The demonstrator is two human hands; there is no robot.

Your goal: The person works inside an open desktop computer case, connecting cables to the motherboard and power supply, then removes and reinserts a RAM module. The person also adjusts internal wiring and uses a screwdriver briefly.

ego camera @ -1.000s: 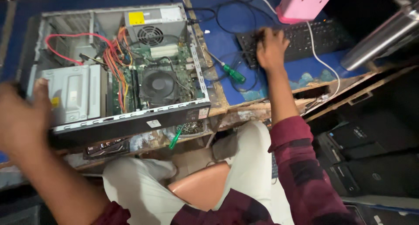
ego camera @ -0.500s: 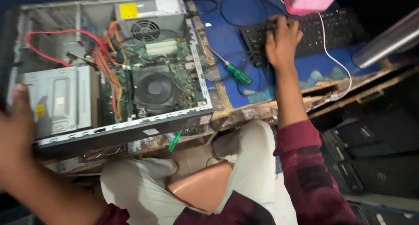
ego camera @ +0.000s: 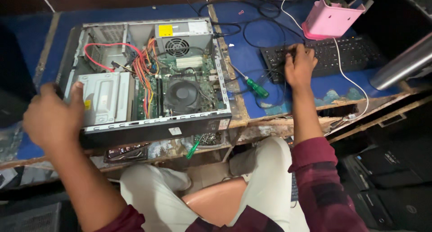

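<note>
The left hand (ego camera: pixel 51 117) gripped the near left corner of the case (ego camera: pixel 148 77), its fingers curled round the edge and the thumb lying on the grey drive (ego camera: pixel 105 99). The case lay open on its side on the blue counter (ego camera: pixel 252 56). Beyond the thumb sat red and orange wires (ego camera: pixel 141 77), then a green board with a round black fan (ego camera: pixel 181 96), and a grey power unit (ego camera: pixel 182 41) at the far wall. The right hand (ego camera: pixel 299 65) rested with fingers spread and loose on the left end of the black keyboard (ego camera: pixel 328 56), grasping nothing. Just left of those fingers lay a green-handled screwdriver (ego camera: pixel 256 87) among black cables (ego camera: pixel 252 25). Beyond them stood a pink box (ego camera: pixel 330 20).
</note>
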